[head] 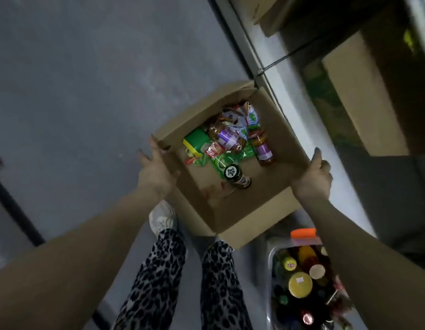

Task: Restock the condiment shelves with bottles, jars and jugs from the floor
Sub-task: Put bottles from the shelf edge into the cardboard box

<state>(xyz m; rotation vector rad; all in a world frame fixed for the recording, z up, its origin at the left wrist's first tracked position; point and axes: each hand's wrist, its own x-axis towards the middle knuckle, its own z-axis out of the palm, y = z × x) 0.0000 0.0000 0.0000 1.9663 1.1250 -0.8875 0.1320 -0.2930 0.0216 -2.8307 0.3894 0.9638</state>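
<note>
The person holds an open cardboard box (273, 186) in both hands in front of their legs, near the middle of the view. The left hand (156, 170) clamps the box's wall at its 9 o'clock side, with the thumb hooked over the rim and the fingers lying along the outside of the flap. The right hand (316, 173) grips the rim at the 3 o'clock side, one finger stretched up along the edge and the others curled round the cardboard. The goods lie heaped toward the box's 12 o'clock corner. A black-lidded jar (236, 175) lies on its side nearest the person. A purple-labelled jar (263, 150) lies at about 2 o'clock from it, touching a second purple-labelled jar (227, 138). A green packet (197, 140) sits at the 10 o'clock side among other crumpled wrappers. The part of the box floor nearest the person is bare cardboard. Below the box are leopard-print trousers (156, 277) and a white shoe (162, 217) on the grey floor (75, 91). At 5 o'clock in the view a clear tub (271, 256) holds upright bottles, among them a yellow-lidded jar (300, 284), with an orange lid (303, 233) at its far end. At 1 o'clock, the white base of the shelf (287, 110) carries brown cartons (364, 98), which are blurred
</note>
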